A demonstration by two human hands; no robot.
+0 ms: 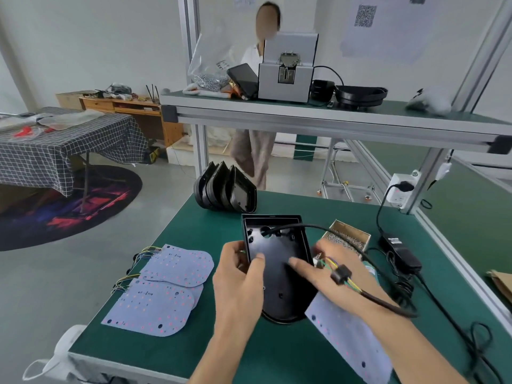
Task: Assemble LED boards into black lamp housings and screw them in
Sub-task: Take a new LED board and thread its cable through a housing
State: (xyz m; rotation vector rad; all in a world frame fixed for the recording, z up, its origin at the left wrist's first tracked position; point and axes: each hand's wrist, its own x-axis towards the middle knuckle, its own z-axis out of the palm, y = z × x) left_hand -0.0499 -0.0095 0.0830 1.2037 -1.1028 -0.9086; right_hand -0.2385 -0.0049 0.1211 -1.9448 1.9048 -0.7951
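Head view: an open black lamp housing (277, 261) is held tilted above the near middle of the green bench (177, 336), hollow side up, with a black cable (327, 231) fed through a hole near its top. Its left edge is gripped by the left hand (238, 278), thumb inside the shell. The right hand (329, 264) is laid across the right rim, fingers extended into the cavity; whether anything is pinched cannot be told. An LED board (346, 336) lies under the right forearm, its coloured wires (332, 266) bunched at the wrist. The board-fitting step is judged to be in hand; next, the board must be seated flat before screws are taken from the box of screws (349, 238). Spare boards (163, 289) lie left, stacked housings (225, 189) behind. A shelf (304, 112) and a person are seen beyond.
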